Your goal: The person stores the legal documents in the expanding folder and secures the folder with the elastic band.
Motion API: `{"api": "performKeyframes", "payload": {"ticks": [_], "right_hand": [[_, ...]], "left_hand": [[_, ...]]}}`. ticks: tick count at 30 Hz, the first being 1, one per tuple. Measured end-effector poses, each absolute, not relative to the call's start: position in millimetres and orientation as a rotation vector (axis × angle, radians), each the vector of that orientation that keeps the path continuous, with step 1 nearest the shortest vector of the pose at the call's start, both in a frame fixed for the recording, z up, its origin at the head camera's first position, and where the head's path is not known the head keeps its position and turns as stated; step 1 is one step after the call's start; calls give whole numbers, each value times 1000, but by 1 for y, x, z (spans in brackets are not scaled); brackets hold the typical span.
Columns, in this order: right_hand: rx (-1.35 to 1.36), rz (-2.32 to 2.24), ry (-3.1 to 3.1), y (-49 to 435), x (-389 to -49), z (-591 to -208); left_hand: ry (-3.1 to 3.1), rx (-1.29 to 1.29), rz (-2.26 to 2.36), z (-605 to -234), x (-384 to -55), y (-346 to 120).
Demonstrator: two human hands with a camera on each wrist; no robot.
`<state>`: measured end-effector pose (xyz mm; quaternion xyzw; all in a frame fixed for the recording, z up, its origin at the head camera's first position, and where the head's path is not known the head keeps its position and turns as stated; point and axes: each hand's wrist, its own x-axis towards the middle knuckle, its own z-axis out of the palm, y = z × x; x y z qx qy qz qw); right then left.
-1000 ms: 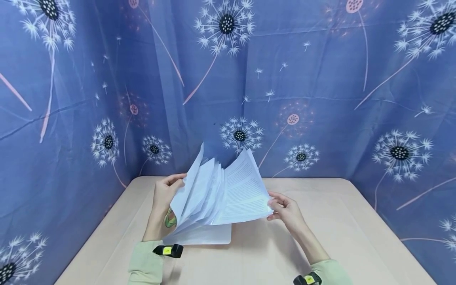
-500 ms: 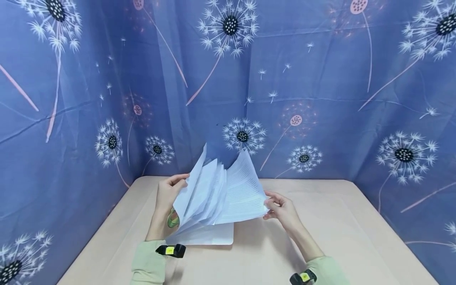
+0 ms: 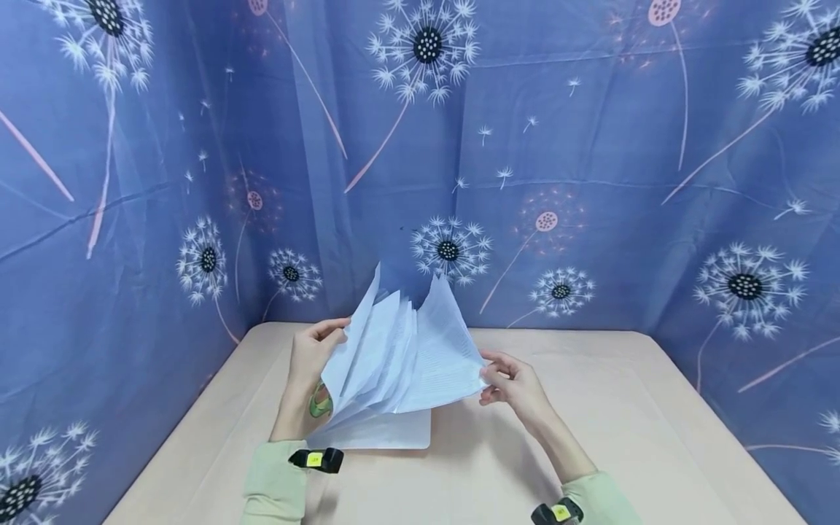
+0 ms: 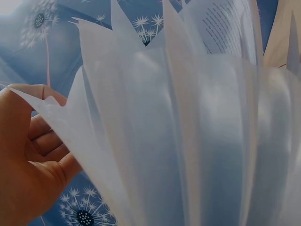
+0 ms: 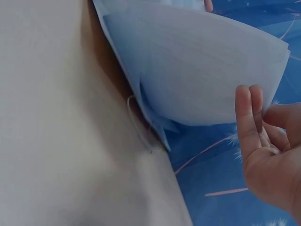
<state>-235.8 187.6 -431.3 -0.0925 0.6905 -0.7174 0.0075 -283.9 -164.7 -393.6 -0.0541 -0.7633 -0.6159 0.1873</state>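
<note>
Spread open at the middle of the table is a display book (image 3: 370, 432) with several fanned leaves. Translucent glossy sleeves (image 4: 148, 136) fill the left wrist view. My left hand (image 3: 307, 357) pinches the raised leaves at their left edge between thumb and fingers. On the other side my right hand (image 3: 518, 386) grips the outer edge of the printed sheets (image 3: 442, 354), thumb against fingers. These sheets bow upward, and their far corner stands up. Their pale underside (image 5: 207, 61) shows in the right wrist view. The book's lower white cover lies beneath the leaves.
A pale table (image 3: 590, 437) extends around the book. Blue dandelion-print cloth (image 3: 590, 146) hangs behind it and on both sides. A green patch (image 3: 319, 401) shows beside the left wrist. A thin clear loop (image 5: 131, 117) hangs by the book's edge.
My right hand has shifted a little to the left, and the printed sheets curve more steeply. The left hand keeps its hold; the view has shifted slightly.
</note>
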Motion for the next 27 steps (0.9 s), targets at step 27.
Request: {"api": "performKeyframes", "payload": {"ticks": [27], "right_hand": [[-266,-2181,2114,149,-258,-444]], "left_hand": [[-2134,-162,-1706,-395,-285,-164]]}}
